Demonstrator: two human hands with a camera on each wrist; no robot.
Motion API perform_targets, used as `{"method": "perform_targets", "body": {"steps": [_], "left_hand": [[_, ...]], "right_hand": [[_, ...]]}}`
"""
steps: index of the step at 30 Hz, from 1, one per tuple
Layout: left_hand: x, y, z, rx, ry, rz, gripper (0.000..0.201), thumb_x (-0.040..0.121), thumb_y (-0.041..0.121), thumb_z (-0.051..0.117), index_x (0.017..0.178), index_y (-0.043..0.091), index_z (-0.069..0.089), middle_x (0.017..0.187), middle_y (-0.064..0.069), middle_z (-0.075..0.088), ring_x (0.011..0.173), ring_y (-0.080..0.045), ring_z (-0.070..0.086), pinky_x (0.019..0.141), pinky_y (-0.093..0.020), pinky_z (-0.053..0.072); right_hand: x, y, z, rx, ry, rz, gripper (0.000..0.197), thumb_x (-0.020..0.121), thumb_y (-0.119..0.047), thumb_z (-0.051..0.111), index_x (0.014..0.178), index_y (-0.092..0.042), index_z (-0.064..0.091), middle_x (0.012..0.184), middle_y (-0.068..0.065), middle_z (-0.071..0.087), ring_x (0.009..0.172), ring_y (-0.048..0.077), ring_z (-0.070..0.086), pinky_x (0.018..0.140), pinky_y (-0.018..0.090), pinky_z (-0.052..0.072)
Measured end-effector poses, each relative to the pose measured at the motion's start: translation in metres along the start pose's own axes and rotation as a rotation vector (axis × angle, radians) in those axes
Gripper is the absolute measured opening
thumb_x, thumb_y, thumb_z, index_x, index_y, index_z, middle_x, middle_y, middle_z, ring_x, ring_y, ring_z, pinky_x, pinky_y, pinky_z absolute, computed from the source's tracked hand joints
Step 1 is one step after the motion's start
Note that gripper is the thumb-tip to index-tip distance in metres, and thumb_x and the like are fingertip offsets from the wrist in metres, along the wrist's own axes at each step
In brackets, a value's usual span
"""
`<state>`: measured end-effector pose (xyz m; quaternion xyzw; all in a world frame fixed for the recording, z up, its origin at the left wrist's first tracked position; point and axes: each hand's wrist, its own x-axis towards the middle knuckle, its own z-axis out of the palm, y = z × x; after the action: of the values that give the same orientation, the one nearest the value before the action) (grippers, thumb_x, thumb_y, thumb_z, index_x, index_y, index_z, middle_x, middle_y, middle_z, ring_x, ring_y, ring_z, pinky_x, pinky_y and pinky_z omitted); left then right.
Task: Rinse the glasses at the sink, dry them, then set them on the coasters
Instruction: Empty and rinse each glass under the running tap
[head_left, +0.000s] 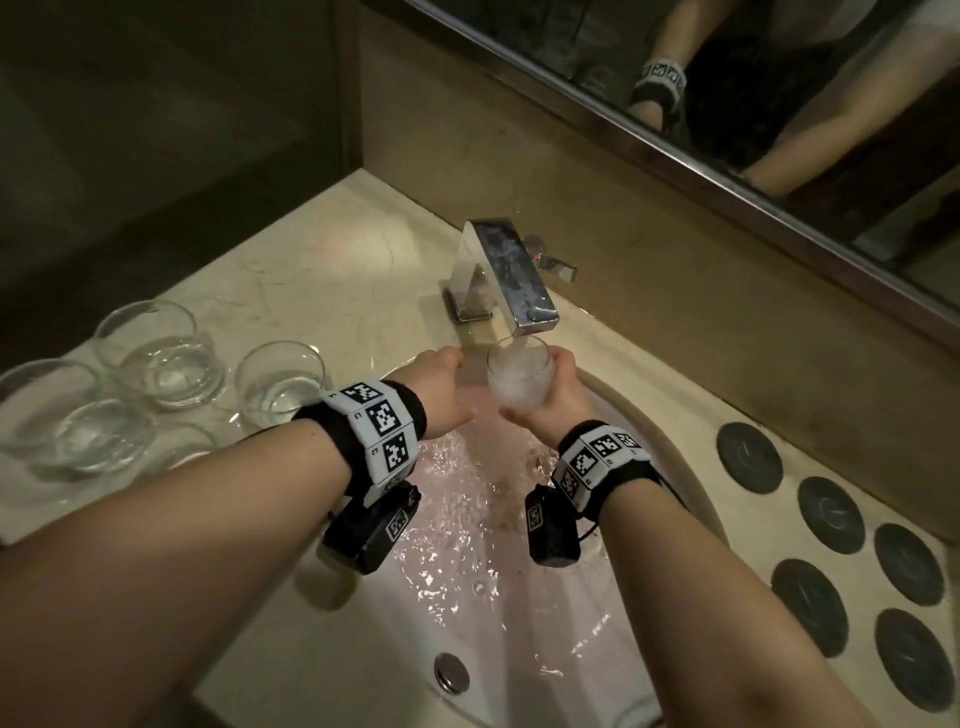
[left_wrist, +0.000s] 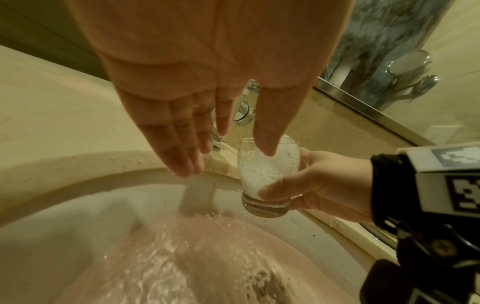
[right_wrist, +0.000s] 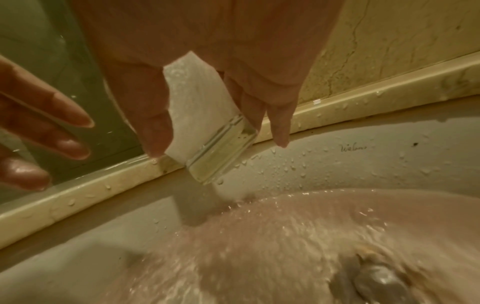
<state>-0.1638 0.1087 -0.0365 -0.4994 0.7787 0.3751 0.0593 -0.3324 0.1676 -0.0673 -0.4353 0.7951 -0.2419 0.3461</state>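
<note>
My right hand (head_left: 558, 400) grips a small clear glass (head_left: 518, 375) under the running chrome faucet (head_left: 511, 275); foamy white water fills it. The same glass (left_wrist: 265, 170) shows in the left wrist view, and the glass (right_wrist: 207, 123) sits between thumb and fingers in the right wrist view. My left hand (head_left: 441, 387) hovers just left of the glass with straight fingers (left_wrist: 182, 148), holding nothing. Several empty glasses (head_left: 156, 358) stand on the counter to the left. Several dark round coasters (head_left: 831, 514) lie on the counter to the right.
The white sink basin (head_left: 670, 457) holds rippling water, with the drain plug (head_left: 451, 672) near its front. A mirror (head_left: 779, 104) runs along the back wall above the marble counter (head_left: 322, 260). The faucet handle (head_left: 553, 262) sticks out to the right.
</note>
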Motion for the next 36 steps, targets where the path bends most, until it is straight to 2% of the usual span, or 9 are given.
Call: {"method": "perform_targets", "body": {"steps": [9, 13, 15, 17, 20, 24, 27, 29, 36], "left_hand": [[-0.001, 0.014, -0.003, 0.032, 0.005, 0.038, 0.065, 0.086, 0.034, 0.064, 0.14, 0.014, 0.032, 0.137, -0.009, 0.043, 0.116, -0.025, 0.051, 0.096, -0.036, 0.045], [-0.003, 0.023, -0.005, 0.036, 0.007, 0.063, 0.068, 0.087, 0.032, 0.062, 0.143, 0.013, 0.029, 0.14, -0.009, 0.042, 0.121, -0.026, 0.049, 0.099, -0.035, 0.043], [-0.005, 0.027, -0.006, 0.039, 0.011, 0.086, 0.066, 0.088, 0.031, 0.062, 0.143, 0.014, 0.03, 0.14, -0.009, 0.043, 0.122, -0.025, 0.049, 0.1, -0.033, 0.042], [-0.007, 0.029, -0.006, 0.042, 0.016, 0.105, 0.064, 0.088, 0.03, 0.062, 0.142, 0.015, 0.032, 0.137, -0.009, 0.046, 0.12, -0.025, 0.05, 0.099, -0.033, 0.042], [-0.009, 0.032, -0.007, 0.036, 0.014, 0.114, 0.059, 0.089, 0.029, 0.061, 0.14, 0.014, 0.035, 0.134, -0.009, 0.05, 0.117, -0.025, 0.052, 0.097, -0.032, 0.043], [-0.011, 0.033, -0.008, 0.021, 0.022, 0.113, 0.056, 0.089, 0.03, 0.061, 0.139, 0.017, 0.038, 0.133, -0.007, 0.05, 0.116, -0.023, 0.053, 0.093, -0.031, 0.042], [-0.01, 0.03, -0.007, 0.029, 0.029, 0.108, 0.059, 0.089, 0.03, 0.06, 0.142, 0.019, 0.034, 0.137, -0.008, 0.047, 0.118, -0.023, 0.052, 0.092, -0.029, 0.042], [-0.008, 0.025, -0.006, 0.027, 0.028, 0.082, 0.062, 0.089, 0.03, 0.06, 0.142, 0.018, 0.032, 0.14, -0.008, 0.044, 0.121, -0.024, 0.05, 0.095, -0.03, 0.041], [-0.002, 0.015, -0.004, 0.052, 0.019, 0.019, 0.066, 0.086, 0.034, 0.063, 0.141, 0.016, 0.032, 0.141, -0.009, 0.041, 0.121, -0.027, 0.05, 0.1, -0.037, 0.043]], "right_hand": [[-0.011, 0.001, -0.021, -0.193, -0.032, -0.039, 0.093, 0.061, -0.021, 0.085, 0.137, -0.027, 0.032, 0.129, 0.002, 0.046, 0.113, 0.021, 0.05, 0.094, 0.038, 0.046], [-0.02, -0.008, -0.038, -0.529, -0.083, -0.055, 0.087, 0.069, -0.022, 0.078, 0.14, -0.033, 0.029, 0.117, -0.003, 0.037, 0.102, 0.02, 0.05, 0.072, 0.024, 0.045], [-0.022, -0.012, -0.041, -0.815, -0.083, -0.088, 0.083, 0.071, -0.025, 0.073, 0.141, -0.034, 0.029, 0.123, 0.003, 0.039, 0.11, 0.025, 0.048, 0.089, 0.035, 0.045], [-0.023, -0.015, -0.042, -1.062, -0.083, -0.127, 0.079, 0.074, -0.023, 0.069, 0.141, -0.033, 0.028, 0.129, 0.006, 0.039, 0.119, 0.027, 0.043, 0.107, 0.047, 0.032], [-0.021, -0.016, -0.046, -1.191, -0.04, -0.134, 0.075, 0.076, -0.02, 0.066, 0.141, -0.031, 0.029, 0.134, 0.006, 0.038, 0.125, 0.028, 0.04, 0.114, 0.057, 0.017], [-0.015, -0.01, -0.051, -0.778, 0.005, 0.025, 0.079, 0.071, -0.023, 0.074, 0.137, -0.03, 0.03, 0.127, 0.004, 0.048, 0.113, 0.025, 0.052, 0.109, 0.053, 0.032], [-0.014, -0.004, -0.046, -0.302, -0.003, 0.094, 0.086, 0.068, -0.022, 0.08, 0.135, -0.027, 0.027, 0.122, 0.005, 0.056, 0.097, 0.022, 0.06, 0.083, 0.039, 0.053], [-0.012, -0.003, -0.037, -0.177, -0.008, 0.091, 0.086, 0.071, -0.021, 0.079, 0.137, -0.024, 0.024, 0.123, 0.004, 0.055, 0.093, 0.019, 0.058, 0.069, 0.026, 0.048], [0.004, -0.003, -0.011, -0.024, 0.007, 0.022, 0.084, 0.071, -0.02, 0.079, 0.135, -0.024, 0.026, 0.102, -0.005, 0.053, 0.09, 0.014, 0.057, 0.079, 0.031, 0.049]]}}
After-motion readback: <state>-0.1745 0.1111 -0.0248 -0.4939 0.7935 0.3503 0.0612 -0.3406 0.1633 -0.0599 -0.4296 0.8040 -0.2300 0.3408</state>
